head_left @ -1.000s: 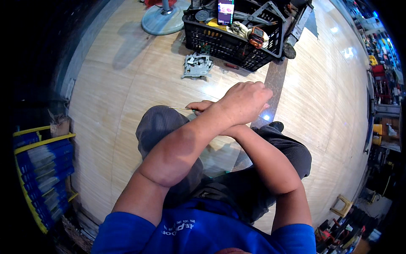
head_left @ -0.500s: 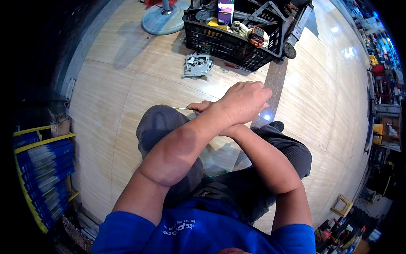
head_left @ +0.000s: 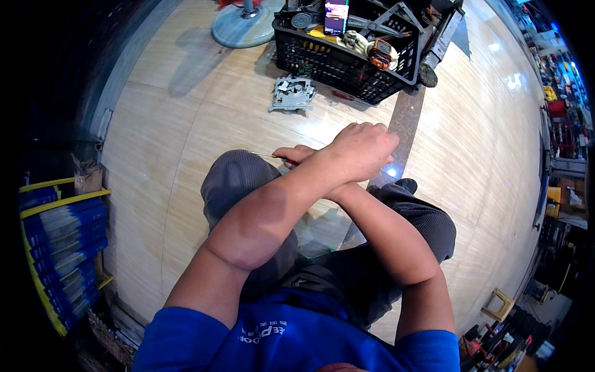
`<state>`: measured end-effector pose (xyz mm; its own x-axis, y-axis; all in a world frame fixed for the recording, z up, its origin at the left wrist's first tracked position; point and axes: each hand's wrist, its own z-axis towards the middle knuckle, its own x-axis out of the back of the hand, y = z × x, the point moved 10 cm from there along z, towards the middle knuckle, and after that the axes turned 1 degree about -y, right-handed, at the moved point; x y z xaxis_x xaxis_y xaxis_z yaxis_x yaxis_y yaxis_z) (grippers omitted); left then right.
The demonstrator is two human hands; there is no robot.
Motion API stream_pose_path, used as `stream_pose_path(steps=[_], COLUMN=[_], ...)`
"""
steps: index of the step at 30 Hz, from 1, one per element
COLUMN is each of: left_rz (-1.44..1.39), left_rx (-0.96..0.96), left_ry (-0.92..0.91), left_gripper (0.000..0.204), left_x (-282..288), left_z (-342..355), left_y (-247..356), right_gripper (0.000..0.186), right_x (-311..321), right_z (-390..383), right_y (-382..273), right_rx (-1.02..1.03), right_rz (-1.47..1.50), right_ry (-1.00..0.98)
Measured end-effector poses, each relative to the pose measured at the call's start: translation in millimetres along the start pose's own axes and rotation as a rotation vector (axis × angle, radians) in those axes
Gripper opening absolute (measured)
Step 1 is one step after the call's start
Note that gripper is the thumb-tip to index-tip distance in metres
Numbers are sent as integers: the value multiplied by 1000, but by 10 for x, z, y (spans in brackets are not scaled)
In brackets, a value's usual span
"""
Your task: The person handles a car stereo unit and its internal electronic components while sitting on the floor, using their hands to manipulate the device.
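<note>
My forearms are crossed over my bent legs. My left hand, on top and right of centre, has its fingers curled closed; anything inside them is hidden. Below it my right hand reaches left and is closed on a thin screwdriver, whose shaft points toward my left knee. Much of that hand lies hidden behind my left forearm. A metal mechanism plate lies on the floor ahead, beside a small green circuit board.
A black crate holds a lit phone, tools and an orange meter; a screwdriver lies beside it. A round stand base is back left, yellow racks at left, a small yellow stool and crowded shelving at right.
My crossed hands stay nearly in place. The crate and metal plate appear slightly higher and further right in the view.
</note>
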<state>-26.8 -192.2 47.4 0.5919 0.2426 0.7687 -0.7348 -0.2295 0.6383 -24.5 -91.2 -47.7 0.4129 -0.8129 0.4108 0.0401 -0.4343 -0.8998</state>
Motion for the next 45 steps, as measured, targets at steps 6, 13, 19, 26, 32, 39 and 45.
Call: stream_pose_path(steps=[6,13,19,26,32,39,45], left_rz=[16,23,28,49,40,54,28], left_rx=[48,47,52,6,-17,4,34], left_ry=[-83,-92,-112,-26,-20,-52,-133], left_gripper=[25,27,27,27,28,27,28], left_x=[-63,-97,-140,-118,-99,-154,-193], left_z=[-28,-21,-27,-21,-26,-27,-16], left_y=[-30,-28,-41,-39,23,-20,-14], right_gripper=[63,62,61,59,62,58,57], right_x=[-7,-40,51,-4,56,60,31], right_z=[-6,-29,10,-19,-25,-4,5], right_y=[59,48,-92,26,-99,-134,-79], right_rx=[-48,-21,34,-57,28,-15,3], right_rz=[-73,-48,24,-69,21,-65,-48], right_ry=[-28,-16,8,-10,16,-1,4])
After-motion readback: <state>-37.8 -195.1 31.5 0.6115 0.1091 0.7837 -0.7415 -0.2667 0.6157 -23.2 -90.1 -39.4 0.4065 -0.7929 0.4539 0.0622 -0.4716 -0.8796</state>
